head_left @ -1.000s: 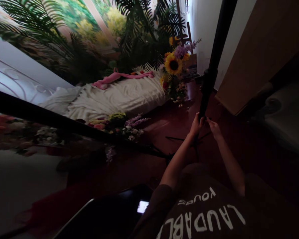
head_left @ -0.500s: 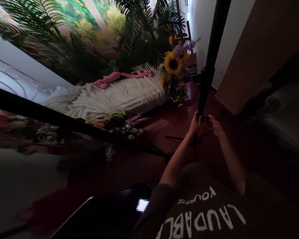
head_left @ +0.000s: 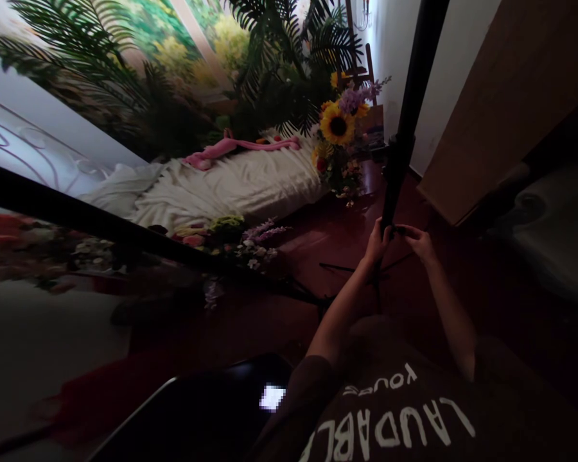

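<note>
A black light stand rises at a slant in front of me, with thin legs spread low on the floor. My left hand is closed around its pole, below a dark clamp collar. Close by on the right, my right hand has thumb and fingers pinched at a small dark knob on the pole's side. The knob is mostly covered by the fingers and lies in shadow.
A second black pole crosses the left side. Beyond lie a white-draped platform with a pink plush toy, sunflowers and palm fronds. A brown panel leans right; a black glossy surface is near me.
My right hand has turned, and its fingers now reach out flatter toward the pole and pinch the knob. My left hand keeps its hold on the pole. The view has shifted slightly.
</note>
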The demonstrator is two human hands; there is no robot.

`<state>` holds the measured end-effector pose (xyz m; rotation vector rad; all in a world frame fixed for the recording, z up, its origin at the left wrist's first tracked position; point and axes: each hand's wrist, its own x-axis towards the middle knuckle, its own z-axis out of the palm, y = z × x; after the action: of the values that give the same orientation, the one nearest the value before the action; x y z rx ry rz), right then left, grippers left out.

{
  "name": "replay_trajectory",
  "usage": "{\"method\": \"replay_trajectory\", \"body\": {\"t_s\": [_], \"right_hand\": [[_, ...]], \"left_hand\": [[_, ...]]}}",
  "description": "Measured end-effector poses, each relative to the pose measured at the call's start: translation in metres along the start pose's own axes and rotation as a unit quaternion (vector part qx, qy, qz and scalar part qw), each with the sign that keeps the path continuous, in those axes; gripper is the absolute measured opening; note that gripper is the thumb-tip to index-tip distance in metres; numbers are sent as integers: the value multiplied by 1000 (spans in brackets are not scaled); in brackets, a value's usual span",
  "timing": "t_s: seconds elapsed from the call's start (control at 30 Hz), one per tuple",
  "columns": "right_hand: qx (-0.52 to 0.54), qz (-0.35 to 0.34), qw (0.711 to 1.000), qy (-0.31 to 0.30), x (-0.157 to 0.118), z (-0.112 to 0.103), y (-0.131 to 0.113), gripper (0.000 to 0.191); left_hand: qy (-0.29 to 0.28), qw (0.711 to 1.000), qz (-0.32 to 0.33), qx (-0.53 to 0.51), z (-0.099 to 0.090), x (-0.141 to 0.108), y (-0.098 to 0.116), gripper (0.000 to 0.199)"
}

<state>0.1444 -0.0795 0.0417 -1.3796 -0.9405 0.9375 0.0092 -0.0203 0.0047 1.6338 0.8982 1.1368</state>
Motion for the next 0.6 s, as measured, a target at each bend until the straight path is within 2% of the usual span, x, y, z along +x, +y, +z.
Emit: {"method": "replay_trajectory", "body": {"t_s": [0.1, 0.2, 0.3, 0.43, 0.6], "right_hand": [[-39, -72, 996, 29, 2, 7, -2, 14], [-45, -109, 990, 72, 3, 15, -5, 20], [-35, -97, 990, 92, 7, 20, -13, 29], [-44, -88, 995, 37, 16, 30, -30, 32], [-34, -151, 986, -57, 20, 54, -62, 36]], "left_hand": [[-6, 1000, -2, -2, 0, -1, 0, 40], [-12, 1000, -5, -7, -1, -1, 2, 40], [-16, 1000, -6, -19, -2, -1, 4, 40], [-13, 1000, 3, -27, -3, -1, 7, 40], [-21, 999, 4, -30, -4, 0, 7, 42]]}}
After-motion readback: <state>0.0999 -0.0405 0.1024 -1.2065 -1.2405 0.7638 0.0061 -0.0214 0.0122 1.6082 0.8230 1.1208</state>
